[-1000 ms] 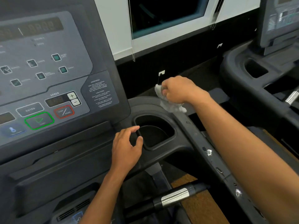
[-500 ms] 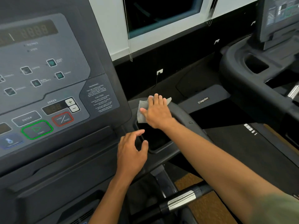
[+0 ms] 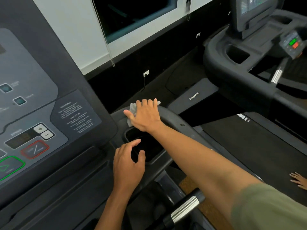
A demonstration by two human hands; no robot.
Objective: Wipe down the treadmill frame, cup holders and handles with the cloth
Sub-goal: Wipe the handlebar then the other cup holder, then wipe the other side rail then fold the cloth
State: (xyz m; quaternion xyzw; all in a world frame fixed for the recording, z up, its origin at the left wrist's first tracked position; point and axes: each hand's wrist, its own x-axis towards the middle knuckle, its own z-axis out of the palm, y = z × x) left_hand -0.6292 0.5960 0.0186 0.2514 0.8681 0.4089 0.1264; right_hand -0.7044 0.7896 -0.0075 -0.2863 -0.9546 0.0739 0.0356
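My right hand [image 3: 145, 116] lies flat, fingers together, pressing a pale grey cloth [image 3: 132, 109] onto the dark curved frame [image 3: 172, 117] just beyond the cup holder [image 3: 149, 151]. Only the cloth's edges show around the hand. My left hand [image 3: 128, 165] rests on the near-left rim of the cup holder, fingers apart, holding nothing. A handle with a silver grip [image 3: 185, 207] runs below the frame at the bottom.
The treadmill console [image 3: 39, 123] with its buttons fills the left. A second treadmill [image 3: 232, 68] stands at the right, its belt [image 3: 252, 146] beside my arm. Another person's hand [image 3: 299, 179] shows at the right edge. A wall and window lie beyond.
My right hand went from bunching the cloth at the frame's far edge to pressing it flat beyond the cup holder. The view shifted right. My left hand has barely moved.
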